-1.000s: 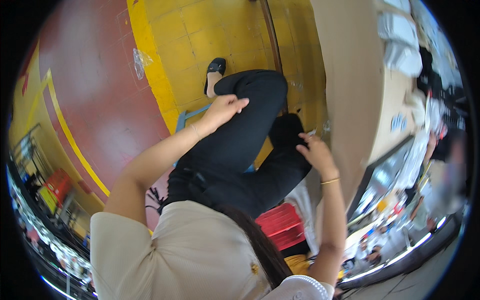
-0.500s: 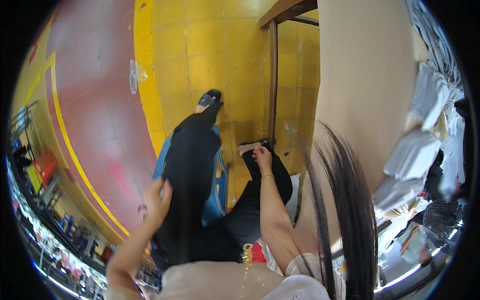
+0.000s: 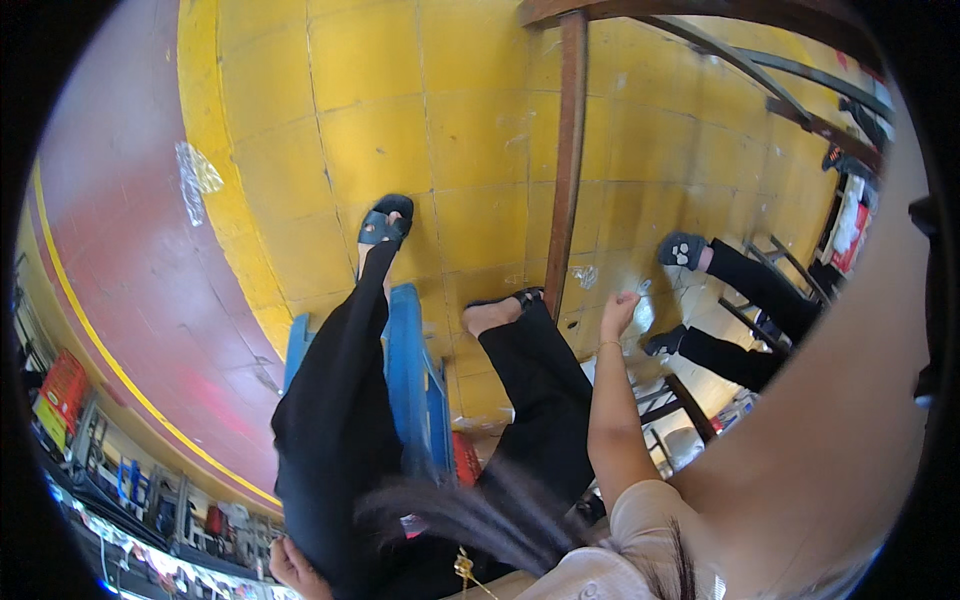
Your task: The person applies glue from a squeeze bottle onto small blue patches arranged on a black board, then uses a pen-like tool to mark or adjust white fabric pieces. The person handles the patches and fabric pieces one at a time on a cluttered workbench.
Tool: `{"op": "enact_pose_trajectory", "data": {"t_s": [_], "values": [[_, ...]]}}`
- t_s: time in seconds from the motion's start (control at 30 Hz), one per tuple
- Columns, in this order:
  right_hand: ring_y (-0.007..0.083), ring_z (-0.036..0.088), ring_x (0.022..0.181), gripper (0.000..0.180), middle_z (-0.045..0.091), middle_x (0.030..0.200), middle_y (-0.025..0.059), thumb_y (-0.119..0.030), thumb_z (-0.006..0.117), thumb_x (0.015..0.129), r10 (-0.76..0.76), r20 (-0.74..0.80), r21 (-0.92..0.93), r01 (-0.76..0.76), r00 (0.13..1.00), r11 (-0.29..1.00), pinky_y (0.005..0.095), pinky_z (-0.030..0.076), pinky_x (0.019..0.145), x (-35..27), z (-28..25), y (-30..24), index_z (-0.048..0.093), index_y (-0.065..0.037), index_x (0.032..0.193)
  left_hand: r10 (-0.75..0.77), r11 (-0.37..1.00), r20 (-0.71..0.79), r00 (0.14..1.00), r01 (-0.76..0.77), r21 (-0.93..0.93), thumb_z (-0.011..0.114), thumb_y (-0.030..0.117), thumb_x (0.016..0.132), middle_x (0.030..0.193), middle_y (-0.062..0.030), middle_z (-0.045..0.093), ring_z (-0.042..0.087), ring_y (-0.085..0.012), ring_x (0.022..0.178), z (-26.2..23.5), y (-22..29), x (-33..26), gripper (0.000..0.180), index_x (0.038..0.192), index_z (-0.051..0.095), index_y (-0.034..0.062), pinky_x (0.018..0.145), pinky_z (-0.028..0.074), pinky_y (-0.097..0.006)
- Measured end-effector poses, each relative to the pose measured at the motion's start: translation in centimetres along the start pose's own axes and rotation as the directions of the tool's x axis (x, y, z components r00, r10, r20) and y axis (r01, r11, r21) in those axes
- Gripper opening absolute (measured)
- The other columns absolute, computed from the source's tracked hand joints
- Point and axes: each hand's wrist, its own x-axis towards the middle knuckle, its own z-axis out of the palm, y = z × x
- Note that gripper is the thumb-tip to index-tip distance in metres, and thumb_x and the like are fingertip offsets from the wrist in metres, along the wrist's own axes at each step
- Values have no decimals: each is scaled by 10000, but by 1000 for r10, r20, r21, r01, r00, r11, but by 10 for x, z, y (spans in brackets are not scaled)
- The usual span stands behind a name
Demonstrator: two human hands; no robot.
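My right hand (image 3: 620, 314) reaches forward past the tabletop's edge, over the yellow floor beside a brown table leg (image 3: 567, 160). Its fingers are bent together, and whatever may be in them is too small to make out. A shiny clear scrap (image 3: 645, 306) shows just beyond the fingertips; I cannot tell whether it touches them. My left hand (image 3: 299, 570) is low at the left, beside my black trouser leg (image 3: 335, 430). Its fingers are loosely bent and partly apart, with nothing seen in them.
A blue plastic stool (image 3: 412, 390) stands between my legs. The beige tabletop (image 3: 820, 400) fills the right side. Under it are another person's dark slippers (image 3: 682, 250) and black-clad legs. Clear plastic (image 3: 195, 180) lies by the yellow floor stripe. Shelving with a red bin (image 3: 65, 385) lines the left.
The view has tipped toward the floor under the table, showing the other person's feet. My right hand has moved right, and my left hand back beside my thigh. My hair has swung left.
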Motion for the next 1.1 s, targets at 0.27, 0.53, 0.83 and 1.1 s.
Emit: {"op": "enact_pose_trajectory", "data": {"t_s": [0.27, 0.53, 0.83, 1.1], "values": [[357, 599, 926, 391, 604, 982, 191, -202, 660, 764, 177, 107, -506, -100, 978, 857, 416, 457, 858, 108, 68, 167, 488, -17, 1062, -169, 984, -139, 976, 174, 23, 488, 169, 943, 633, -92, 500, 481, -154, 636, 112, -28, 8, 280, 746, 539, -24, 590, 389, -292], [362, 597, 935, 391, 603, 990, 198, -194, 658, 760, 194, -14, -554, -169, 981, 815, 417, 456, 865, 196, 100, 215, 488, -8, 1059, 97, 933, 86, 992, -61, -354, 485, 173, 941, 644, -91, 512, 491, -159, 642, 408, 81, 231, 276, 756, 545, -23, 598, 397, -293], [367, 594, 945, 391, 603, 1000, 206, -184, 657, 755, 240, -165, -504, -291, 957, 813, 418, 455, 872, 251, 107, 248, 489, 1, 1056, 149, 902, 127, 981, -83, -423, 481, 176, 940, 656, -90, 524, 502, -165, 649, 458, 103, 271, 271, 768, 552, -21, 607, 407, -295], [372, 592, 953, 391, 603, 1008, 214, -175, 655, 751, 281, -261, -475, -376, 923, 795, 420, 454, 878, 263, 104, 269, 489, 10, 1053, 163, 902, 159, 974, -82, -424, 477, 180, 939, 666, -89, 536, 512, -171, 656, 463, 104, 271, 268, 778, 559, -19, 615, 415, -296]]}}
